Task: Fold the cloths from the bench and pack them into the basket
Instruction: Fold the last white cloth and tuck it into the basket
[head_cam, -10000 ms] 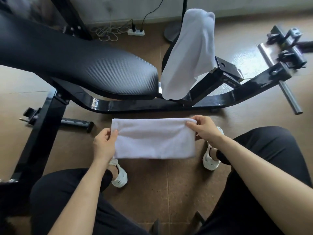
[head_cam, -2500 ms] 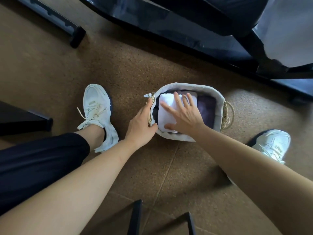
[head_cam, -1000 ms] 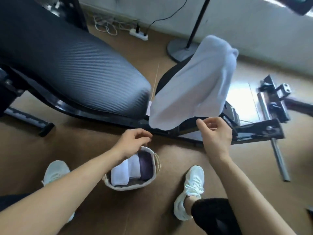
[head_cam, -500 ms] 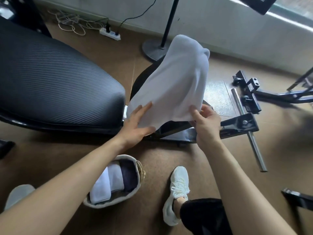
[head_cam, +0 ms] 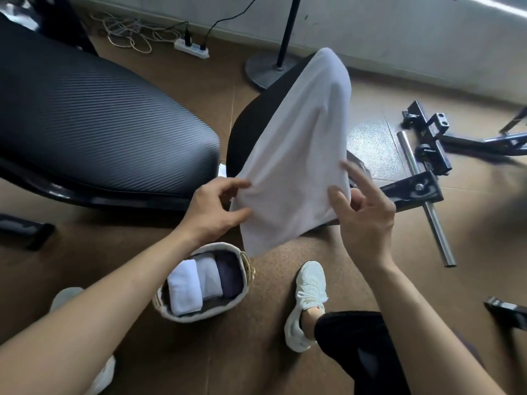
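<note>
A white cloth hangs over the black bench's raised pad, its lower end pulled toward me. My left hand pinches its left edge between thumb and fingers. My right hand pinches its right edge with thumb and forefinger, the other fingers spread. On the floor below stands the small woven basket, holding two folded white cloths and a folded dark one side by side.
The bench's ribbed black seat fills the left. Its black frame with a steel bar lies to the right. A lamp stand base, power strip and cables sit by the wall. My white shoe rests beside the basket.
Both hands have closed on the hanging cloth's lower edges and drawn it toward me. Earlier I folded a white cloth and pressed it into the basket.
</note>
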Demonstrator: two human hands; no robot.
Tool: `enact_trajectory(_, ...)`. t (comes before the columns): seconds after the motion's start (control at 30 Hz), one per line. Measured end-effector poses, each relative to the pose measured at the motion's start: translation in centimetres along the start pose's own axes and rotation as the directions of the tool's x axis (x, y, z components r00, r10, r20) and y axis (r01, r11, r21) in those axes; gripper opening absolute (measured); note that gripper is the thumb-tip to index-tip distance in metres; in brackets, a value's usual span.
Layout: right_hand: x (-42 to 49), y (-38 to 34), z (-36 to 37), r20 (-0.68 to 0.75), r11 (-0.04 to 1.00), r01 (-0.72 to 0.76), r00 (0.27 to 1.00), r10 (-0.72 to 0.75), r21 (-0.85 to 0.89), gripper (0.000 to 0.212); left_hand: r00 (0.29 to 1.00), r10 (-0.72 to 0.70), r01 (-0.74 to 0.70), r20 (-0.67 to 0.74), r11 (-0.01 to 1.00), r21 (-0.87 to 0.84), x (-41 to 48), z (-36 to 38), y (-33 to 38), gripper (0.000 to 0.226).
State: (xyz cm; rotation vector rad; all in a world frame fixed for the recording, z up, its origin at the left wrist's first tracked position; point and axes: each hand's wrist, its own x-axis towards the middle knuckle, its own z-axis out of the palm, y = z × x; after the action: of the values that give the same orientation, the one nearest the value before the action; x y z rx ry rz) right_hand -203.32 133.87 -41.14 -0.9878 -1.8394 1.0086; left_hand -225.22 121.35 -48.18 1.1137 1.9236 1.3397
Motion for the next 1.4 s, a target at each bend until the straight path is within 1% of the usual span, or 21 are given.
enact_trajectory(0.07, -1.1, -0.8, -0.1, 0.057, 0.995, 0.085, 0.995, -0.082, -0.057, 0.021, 0.999, -0.036, 0.035, 0.019, 0.999, 0.022, -2.2, -1.3, 0.1, 0.050)
enact_trajectory(0.1, -1.7, -1.2, -0.1, 0.099, 0.991, 0.106, 0.990, -0.098, -0.076, 0.018, 0.998, -0.052, 0.051, 0.026, 0.998, 0.038, -3.3, -2.0, 0.3, 0.049)
enact_trajectory(0.17, -3.3, -2.1, -0.2, 0.210, 0.995, 0.085, 0.975, -0.071, -0.058, 0.027, 0.996, -0.083, 0.082, 0.032, 0.995, 0.051, -5.5, -3.5, 0.8, 0.046)
enact_trajectory(0.27, -6.3, -3.8, -0.5, 0.388, 0.999, -0.045, 0.921, 0.043, -0.005, 0.047, 0.991, -0.125, 0.125, 0.040, 0.992, 0.007, -8.9, -5.4, 2.4, 0.044)
enact_trajectory(0.3, -7.3, -4.2, -0.6, 0.430, 0.999, -0.027, 0.902, 0.033, -0.018, 0.052, 0.991, -0.130, 0.130, 0.045, 0.992, 0.002, -10.2, -5.9, 2.9, 0.045)
enact_trajectory(0.33, -8.2, -4.5, -0.7, 0.467, 0.999, 0.028, 0.884, -0.005, -0.042, 0.055, 0.991, -0.127, 0.126, 0.052, 0.992, 0.017, -11.7, -6.2, 3.5, 0.047)
enact_trajectory(0.4, -9.9, -5.3, -0.6, 0.507, 0.988, 0.133, 0.859, -0.075, -0.079, 0.056, 0.991, -0.111, 0.105, 0.074, 0.991, 0.079, -14.9, -6.5, 4.4, 0.053)
enact_trajectory(0.5, -12.0, -7.0, 0.2, 0.517, 0.980, 0.180, 0.849, -0.109, -0.090, 0.036, 0.987, -0.115, 0.101, 0.108, 0.986, 0.133, -19.6, -5.9, 5.9, 0.072)
enact_trajectory(0.57, -13.5, -8.1, 0.9, 0.569, 0.976, 0.199, 0.814, -0.115, -0.088, 0.022, 0.983, -0.127, 0.098, 0.131, 0.973, 0.208, -22.1, -5.1, 6.7, 0.083)
enact_trajectory(0.67, -16.0, -9.1, 1.8, 0.615, 0.969, 0.216, 0.783, -0.099, -0.119, 0.014, 0.979, -0.165, 0.127, 0.116, 0.950, 0.284, -25.1, -3.6, 7.2, 0.083)
enact_trajectory(0.73, -17.4, -9.2, 2.3, 0.622, 0.977, 0.163, 0.782, -0.045, -0.134, 0.011, 0.986, -0.164, 0.148, 0.041, 0.953, 0.266, -26.8, -3.0, 6.8, 0.075)
enact_trajectory(0.8, -18.6, -8.8, 2.7, 0.638, 0.993, 0.044, 0.769, 0.039, -0.113, 0.010, 0.987, -0.156, 0.157, -0.022, 0.957, 0.244, -28.0, -2.9, 5.8, 0.063)
enact_trajectory(0.87, -19.5, -7.9, 2.8, 0.645, 0.992, -0.101, 0.754, 0.126, -0.076, 0.011, 0.986, -0.160, 0.169, -0.055, 0.954, 0.247, -28.4, -2.8, 4.2, 0.041)
enact_trajectory(0.93, -20.2, -6.8, 2.8, 0.650, 0.985, -0.154, 0.742, 0.164, -0.073, 0.011, 0.982, -0.183, 0.189, -0.047, 0.960, 0.205, -28.2, -2.7, 2.6, 0.017)
enact_trajectory(0.97, -20.4, -6.2, 2.7, 0.661, 0.983, -0.170, 0.730, 0.174, -0.071, 0.010, 0.982, -0.189, 0.188, -0.011, 0.967, 0.171, -28.0, -2.8, 2.0, 0.004)
enact_trajectory(1.07, -20.4, -5.5, 2.5, 0.705, 0.959, -0.281, 0.671, 0.230, -0.045, 0.018, 0.969, -0.205, 0.191, 0.136, 0.976, 0.107, -27.4, -2.8, 1.5, 0.010)
enact_trajectory(1.1, -20.3, -5.4, 2.5, 0.723, 0.950, -0.312, 0.648, 0.239, -0.035, 0.023, 0.964, -0.217, 0.203, 0.151, 0.974, 0.105, -27.4, -2.6, 1.4, 0.015)
enact_trajectory(1.2, -20.4, -5.3, 2.1, 0.782, 0.935, -0.354, 0.584, 0.220, 0.001, 0.040, 0.973, -0.219, 0.211, 0.076, 0.973, 0.093, -27.6, -2.3, 1.3, 0.010)
enact_trajectory(1.27, -20.6, -5.4, 2.0, 0.783, 0.948, -0.318, 0.591, 0.194, 0.005, 0.037, 0.975, -0.219, 0.217, 0.024, 0.973, 0.075, -27.8, -2.2, 1.9, 0.010)
enact_trajectory(1.37, -20.8, -5.7, 2.1, 0.718, 0.973, -0.229, 0.677, 0.163, -0.004, 0.018, 0.977, -0.211, 0.210, 0.017, 0.977, 0.040, -28.4, -2.1, 3.5, 0.021)
enact_trajectory(1.4, -20.8, -5.8, 2.3, 0.691, 0.979, -0.202, 0.704, 0.160, -0.022, 0.016, 0.978, -0.207, 0.206, 0.022, 0.978, 0.036, -28.7, -1.9, 3.8, 0.025)
